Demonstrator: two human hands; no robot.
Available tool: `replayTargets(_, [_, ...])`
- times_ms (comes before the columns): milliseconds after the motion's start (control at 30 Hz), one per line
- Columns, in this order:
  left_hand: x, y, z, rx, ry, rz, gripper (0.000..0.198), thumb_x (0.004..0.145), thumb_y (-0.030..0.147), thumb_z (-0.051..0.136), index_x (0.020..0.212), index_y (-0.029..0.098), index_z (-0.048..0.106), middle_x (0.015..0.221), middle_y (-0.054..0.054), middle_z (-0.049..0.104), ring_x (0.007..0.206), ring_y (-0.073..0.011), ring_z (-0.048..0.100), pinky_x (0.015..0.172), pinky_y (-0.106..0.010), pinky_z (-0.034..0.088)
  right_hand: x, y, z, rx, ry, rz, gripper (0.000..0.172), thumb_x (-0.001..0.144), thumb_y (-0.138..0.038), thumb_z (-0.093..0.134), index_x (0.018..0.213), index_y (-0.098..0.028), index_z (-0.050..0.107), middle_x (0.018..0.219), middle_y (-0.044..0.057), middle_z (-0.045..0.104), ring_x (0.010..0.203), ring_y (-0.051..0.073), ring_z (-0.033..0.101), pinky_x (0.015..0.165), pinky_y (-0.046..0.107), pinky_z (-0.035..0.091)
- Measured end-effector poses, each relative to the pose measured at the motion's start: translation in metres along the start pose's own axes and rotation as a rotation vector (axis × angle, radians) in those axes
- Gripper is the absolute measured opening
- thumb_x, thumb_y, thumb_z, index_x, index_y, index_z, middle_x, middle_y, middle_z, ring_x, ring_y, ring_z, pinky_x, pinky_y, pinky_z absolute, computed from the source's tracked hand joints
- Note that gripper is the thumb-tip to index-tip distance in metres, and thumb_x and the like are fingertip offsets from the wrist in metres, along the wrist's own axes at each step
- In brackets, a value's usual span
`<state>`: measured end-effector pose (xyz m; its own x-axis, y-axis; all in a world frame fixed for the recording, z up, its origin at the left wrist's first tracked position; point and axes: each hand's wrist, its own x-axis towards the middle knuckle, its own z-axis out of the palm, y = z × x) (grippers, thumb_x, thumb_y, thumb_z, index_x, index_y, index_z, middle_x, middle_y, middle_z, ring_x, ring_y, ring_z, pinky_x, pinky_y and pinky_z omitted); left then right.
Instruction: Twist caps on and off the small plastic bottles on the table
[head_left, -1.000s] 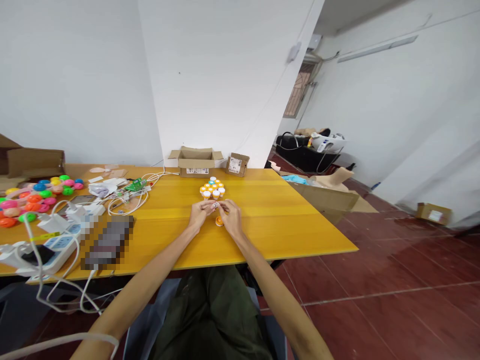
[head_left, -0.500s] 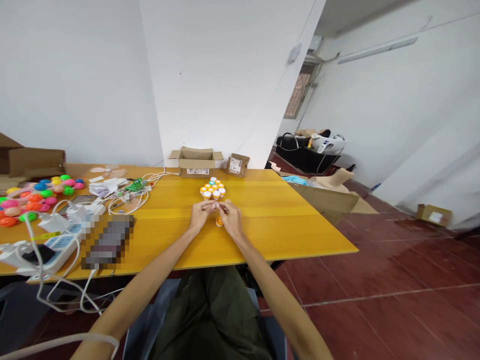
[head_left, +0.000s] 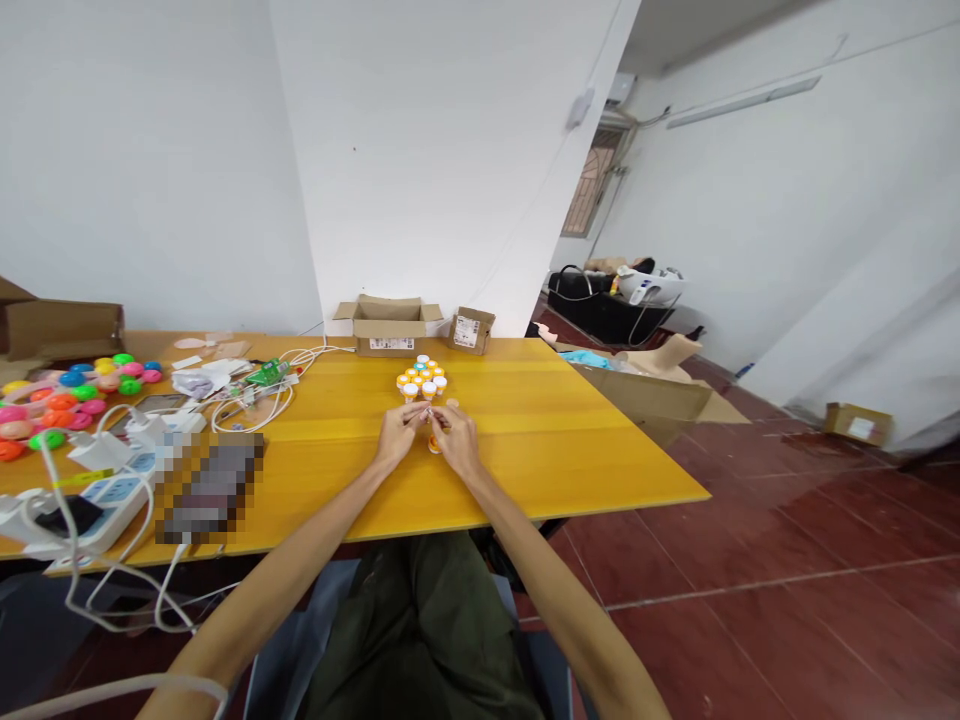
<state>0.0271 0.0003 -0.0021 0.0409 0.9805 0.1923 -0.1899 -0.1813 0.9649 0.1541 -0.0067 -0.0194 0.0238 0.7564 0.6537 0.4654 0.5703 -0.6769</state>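
My left hand (head_left: 397, 432) and my right hand (head_left: 454, 440) meet over the middle of the yellow table (head_left: 540, 440), fingertips pinched together on a tiny white item (head_left: 428, 412) that I cannot name. An orange cap or small pot (head_left: 433, 445) lies on the table just beneath my right fingers. Right behind my hands stands a cluster of several small pots (head_left: 421, 377) with white, orange and teal tops.
Two cardboard boxes (head_left: 388, 326) stand at the table's far edge by the wall. On the left are white cables (head_left: 262, 395), a power strip (head_left: 112, 490), colourful balls (head_left: 67, 395) and a blurred dark item (head_left: 206, 480). More boxes (head_left: 660, 395) lie on the red tiled floor at right.
Both hands stay pinched together on the small white item, with only slight finger movement. The view has shifted a little.
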Motion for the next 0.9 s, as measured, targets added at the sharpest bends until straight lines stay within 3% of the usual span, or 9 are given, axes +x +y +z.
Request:
replayTargets(333, [-0.001,0.0,0.003,-0.012,-0.083,0.018,0.035,0.069,0.025,0.074,0.104,0.02,0.074,0.123,-0.008,0.068,0.123,-0.0268,0.057,0.109,-0.038,0.039,0.001,0.005,0.003,0.082,0.022,0.085,0.02,0.079,-0.022,0.055,0.091,-0.023,0.071,0.086,0.005,0.074,0.075,0.02,0.07,0.073,0.034,0.058])
replayTargets(600, [0.0,-0.008,0.002,-0.09,-0.145,-0.066,0.053,0.072,0.031,0.073,0.124,0.027,0.064,0.135,-0.004,0.059,0.137,-0.0246,0.043,0.114,-0.036,0.032,0.004,0.006,0.004,0.157,0.067,0.16,0.014,0.078,-0.026,0.058,0.084,-0.023,0.069,0.08,0.004,0.074,0.074,0.021,0.071,0.07,0.034,0.059])
replayTargets(900, [-0.002,-0.009,0.003,-0.125,-0.175,-0.054,0.055,0.071,0.039,0.074,0.123,0.027,0.064,0.137,-0.003,0.057,0.137,-0.0258,0.042,0.114,-0.036,0.033,0.005,0.003,0.001,0.074,0.097,0.173,0.014,0.079,-0.03,0.052,0.077,-0.023,0.064,0.075,0.004,0.072,0.07,0.021,0.069,0.069,0.033,0.055])
